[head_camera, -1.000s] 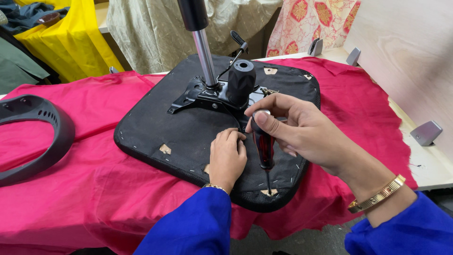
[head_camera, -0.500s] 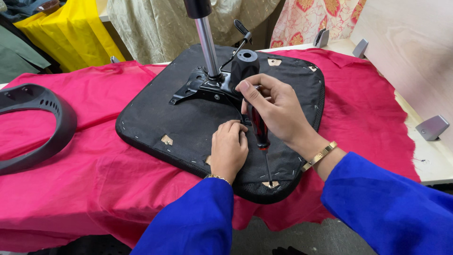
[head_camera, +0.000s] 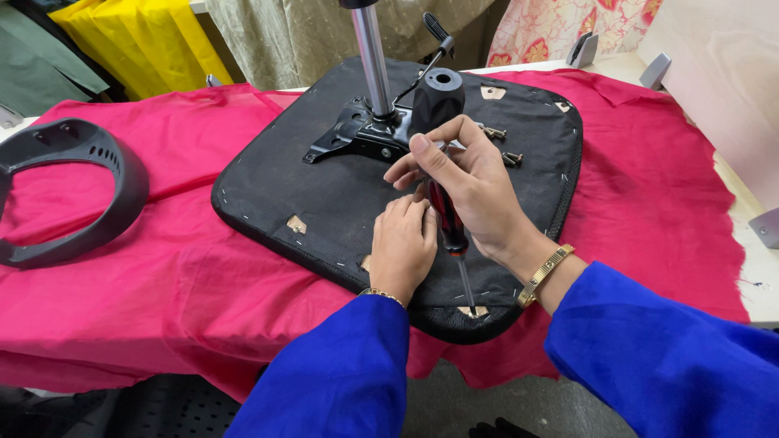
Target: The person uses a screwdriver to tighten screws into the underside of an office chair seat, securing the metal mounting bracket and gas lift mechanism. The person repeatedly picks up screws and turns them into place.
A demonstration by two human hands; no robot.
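seat (head_camera: 324, 195): black chair seat, underside up, flat on red cloth (head_camera: 162, 268); landmark for the rest.
bracket (head_camera: 357, 138): black metal, at seat centre, chrome post (head_camera: 372, 57) rising from it.
screwdriver (head_camera: 446, 219): red-black handle, shaft angled down to the seat's near edge; tip sits at a pale patch there, probably a screw hole, too small to tell.
right hand (head_camera: 471, 178): fingers closed round the screwdriver handle, thumb up by the black knob (head_camera: 436, 96); bracelet on wrist.
left hand (head_camera: 402, 247): mostly flat, fingers loosely curled, palm pressing on seat just left of the screwdriver, holds nothing; looks like it steadies the seat.
screws (head_camera: 503, 146): loose, on seat right of bracket.
armrest (head_camera: 73, 191): black curved piece, on cloth well left of seat.
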